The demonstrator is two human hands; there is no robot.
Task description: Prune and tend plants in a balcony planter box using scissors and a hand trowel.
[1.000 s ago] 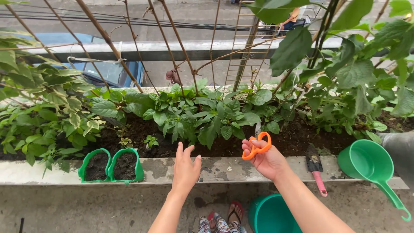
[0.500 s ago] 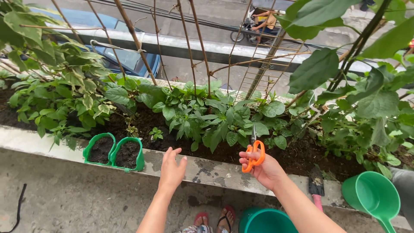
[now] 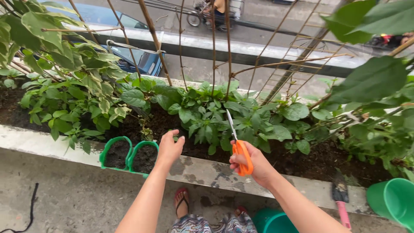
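My right hand [image 3: 253,166] grips orange-handled scissors [image 3: 239,149], their metal blades pointing up into a leafy green plant [image 3: 215,114] in the soil of a long concrete planter [image 3: 207,172]. My left hand [image 3: 169,149] reaches over the planter's edge with fingers loosely curled and nothing in it. It hovers just right of two small green pots [image 3: 129,155] filled with dark soil and near a tiny seedling.
A trowel with a pink handle [image 3: 341,203] lies on the ledge at the right, beside a green dipper [image 3: 392,200]. A green bucket [image 3: 271,222] stands by my sandalled feet. Rusty trellis rods [image 3: 153,39] rise behind the plants; a street with a blue car lies below.
The view swung left and down. My right hand raised the scissors' blades into the plant's leaves. My left hand moved forward over the ledge, fingers curling.
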